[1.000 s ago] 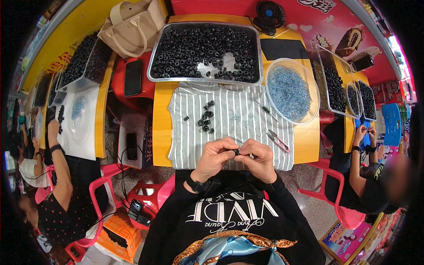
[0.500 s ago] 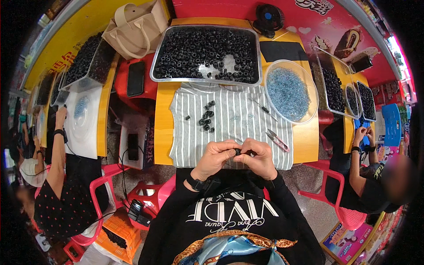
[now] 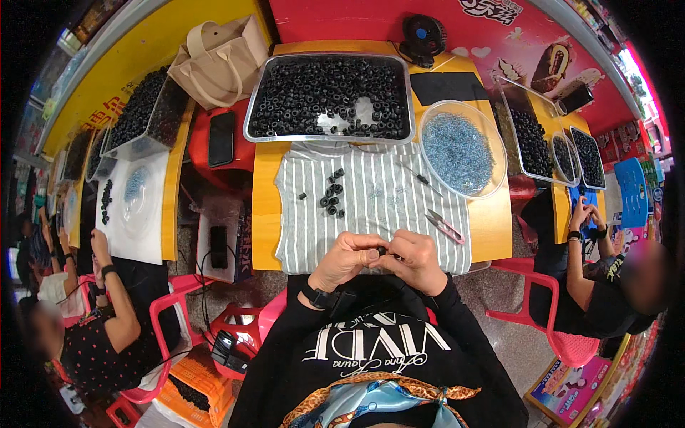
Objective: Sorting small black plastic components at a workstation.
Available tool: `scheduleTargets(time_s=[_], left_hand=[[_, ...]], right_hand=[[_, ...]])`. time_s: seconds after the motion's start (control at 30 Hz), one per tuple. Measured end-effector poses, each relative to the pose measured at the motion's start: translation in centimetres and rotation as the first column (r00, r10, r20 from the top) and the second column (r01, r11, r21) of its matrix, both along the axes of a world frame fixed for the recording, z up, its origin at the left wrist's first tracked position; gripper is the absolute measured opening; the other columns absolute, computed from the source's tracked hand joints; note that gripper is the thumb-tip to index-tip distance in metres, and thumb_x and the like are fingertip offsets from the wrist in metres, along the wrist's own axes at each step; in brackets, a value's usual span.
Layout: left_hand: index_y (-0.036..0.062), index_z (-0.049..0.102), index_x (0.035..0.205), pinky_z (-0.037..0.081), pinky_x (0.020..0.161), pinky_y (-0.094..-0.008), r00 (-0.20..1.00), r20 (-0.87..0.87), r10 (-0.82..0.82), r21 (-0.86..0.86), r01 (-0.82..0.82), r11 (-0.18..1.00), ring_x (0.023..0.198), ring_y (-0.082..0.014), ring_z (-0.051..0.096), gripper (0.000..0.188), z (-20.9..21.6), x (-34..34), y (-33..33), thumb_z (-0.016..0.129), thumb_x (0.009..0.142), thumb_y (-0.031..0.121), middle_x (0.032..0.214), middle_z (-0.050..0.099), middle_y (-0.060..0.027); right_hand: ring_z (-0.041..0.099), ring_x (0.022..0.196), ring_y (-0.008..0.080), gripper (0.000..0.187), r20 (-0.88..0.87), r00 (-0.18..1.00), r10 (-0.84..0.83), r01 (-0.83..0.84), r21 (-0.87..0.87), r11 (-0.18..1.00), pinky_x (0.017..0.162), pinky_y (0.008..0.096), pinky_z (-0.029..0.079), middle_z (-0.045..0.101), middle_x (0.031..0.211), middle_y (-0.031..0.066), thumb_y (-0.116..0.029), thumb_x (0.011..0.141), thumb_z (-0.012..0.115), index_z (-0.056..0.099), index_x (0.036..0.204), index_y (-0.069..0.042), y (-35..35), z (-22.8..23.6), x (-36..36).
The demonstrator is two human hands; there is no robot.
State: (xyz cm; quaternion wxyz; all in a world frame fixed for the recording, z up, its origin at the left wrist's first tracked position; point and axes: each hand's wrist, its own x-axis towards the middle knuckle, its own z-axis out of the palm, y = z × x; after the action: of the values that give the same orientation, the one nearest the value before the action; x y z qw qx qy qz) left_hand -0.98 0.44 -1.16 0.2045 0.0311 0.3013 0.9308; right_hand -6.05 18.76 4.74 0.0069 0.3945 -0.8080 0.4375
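Observation:
My left hand (image 3: 347,262) and my right hand (image 3: 414,264) meet at the near edge of a grey-and-white striped cloth (image 3: 303,235). Pinched between their fingertips is a small black ring-shaped part (image 3: 381,251), mostly covered by the fingers. Beyond my left hand lies a loose cluster of black rings (image 3: 331,196) on the cloth, with one ring apart to its left. Pink-handled thread snips (image 3: 447,228) rest to the right of my right hand. Farther up lies a thin tool with a dark handle (image 3: 422,177). A few tiny clear-blue bits are scattered mid-cloth.
A clear tray (image 3: 250,128) full of black rings stands at the back; right of it, a round tub (image 3: 501,165) holds small bluish pieces. A black fan (image 3: 422,39) and dark sheet (image 3: 447,88) are behind. People work at tables on both sides, near pink chairs (image 3: 549,285).
My hands stay together on the black ring, the fingers shifting slightly. At the left table, a co-worker's hand has drawn back toward the body, uncovering a row of black pieces. The view has shifted slightly.

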Motion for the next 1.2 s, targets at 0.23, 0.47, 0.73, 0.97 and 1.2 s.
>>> scheduleTargets(time_s=[0.23, 0.47, 0.73, 0.97, 1.2], left_hand=[[-0.0097, 0.059, 0.118, 0.052, 0.079, -0.0257, 0.997, 0.053, 0.062, 0.016, -0.062, 0.998, 0.087, -0.0149, 0.064, 0.032, 0.3, 0.0, 0.4, 0.061, 0.095, 0.012, 0.103, 0.066, -0.0119], [-0.0099, 0.057, 0.12, 0.054, 0.084, -0.0278, 0.992, 0.039, 0.123, 0.134, -0.127, 0.983, 0.095, -0.0173, 0.065, 0.032, -0.6, -0.1, 0.5, 0.056, 0.098, 0.014, 0.106, 0.065, -0.0143], [-0.0096, 0.059, 0.116, 0.054, 0.082, -0.0268, 0.989, 0.034, 0.145, 0.074, -0.147, 0.986, 0.091, -0.0152, 0.065, 0.031, -0.8, 0.0, 0.4, 0.056, 0.098, 0.015, 0.101, 0.066, -0.0125], [-0.0087, 0.061, 0.113, 0.053, 0.079, -0.0259, 0.98, -0.021, 0.2, -0.036, -0.201, 0.979, 0.088, -0.0143, 0.064, 0.03, -0.6, 0.0, 0.7, 0.057, 0.098, 0.017, 0.1, 0.066, -0.0114], [-0.0078, 0.061, 0.115, 0.053, 0.081, -0.0259, 0.983, 0.025, 0.184, 0.007, -0.184, 0.983, 0.093, -0.0146, 0.063, 0.03, 0.2, -0.5, 0.7, 0.055, 0.099, 0.016, 0.102, 0.065, -0.0111]], right_hand=[[0.056, 0.054, 0.0264, 0.025, -0.037, 0.996, -0.081, 0.082, 0.036, 0.996, 0.047, 0.0356, 0.042, 0.051, 0.067, 0.0084, -0.016, 0.07, 0.08, 0.059, 0.075, -0.004, -0.3, 0.5, 0.2], [0.06, 0.06, 0.0199, 0.023, 0.149, 0.981, -0.12, 0.139, -0.124, 0.982, 0.05, 0.0293, 0.047, 0.059, 0.076, 0.0076, -0.006, 0.072, 0.079, 0.063, 0.087, -0.001, -0.9, 0.0, 1.0], [0.061, 0.06, 0.0187, 0.023, 0.167, 0.976, -0.139, 0.161, -0.129, 0.978, 0.05, 0.0276, 0.048, 0.06, 0.078, 0.0078, -0.005, 0.073, 0.079, 0.063, 0.089, -0.001, -1.4, -0.1, 1.4], [0.06, 0.057, 0.0184, 0.024, 0.164, 0.968, -0.189, 0.21, -0.12, 0.97, 0.049, 0.0285, 0.047, 0.058, 0.076, 0.0079, -0.006, 0.073, 0.08, 0.061, 0.086, -0.001, -2.0, -0.6, 1.8], [0.06, 0.062, 0.0179, 0.027, 0.212, 0.954, -0.212, 0.249, -0.168, 0.954, 0.052, 0.0287, 0.047, 0.058, 0.079, 0.0077, -0.004, 0.073, 0.079, 0.064, 0.095, -0.002, -2.1, -0.8, 1.7]])
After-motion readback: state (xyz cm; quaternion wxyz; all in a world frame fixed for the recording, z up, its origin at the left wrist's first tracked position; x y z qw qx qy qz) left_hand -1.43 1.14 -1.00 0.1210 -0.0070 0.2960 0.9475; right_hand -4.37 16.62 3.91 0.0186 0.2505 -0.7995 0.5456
